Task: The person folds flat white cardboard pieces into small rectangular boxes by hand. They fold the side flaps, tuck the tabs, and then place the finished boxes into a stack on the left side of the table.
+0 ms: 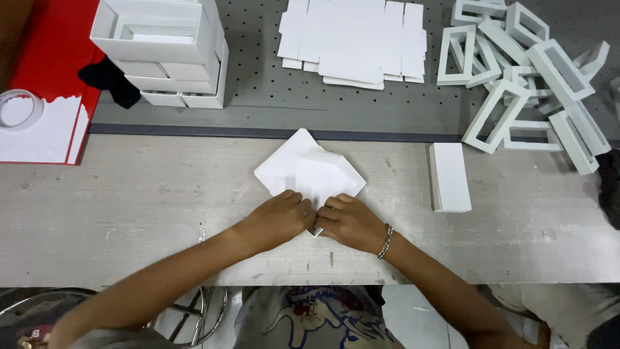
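Observation:
A white die-cut cardboard blank [309, 168] lies turned like a diamond on the grey worktop [129, 194], partly folded. My left hand [278, 216] and my right hand [349, 220] meet at its near corner, fingers curled and pressing the card's flaps together. The corner itself is hidden under my fingers. A metal bracelet [386, 242] circles my right wrist.
A pile of flat white blanks [355, 39] lies at the back centre. Folded white boxes [165, 52] are stacked back left, white frame inserts [523, 77] heaped back right. A small stack of white cards [450, 176] sits right of my hands. A red tray [55, 45] and tape roll [19, 108] are far left.

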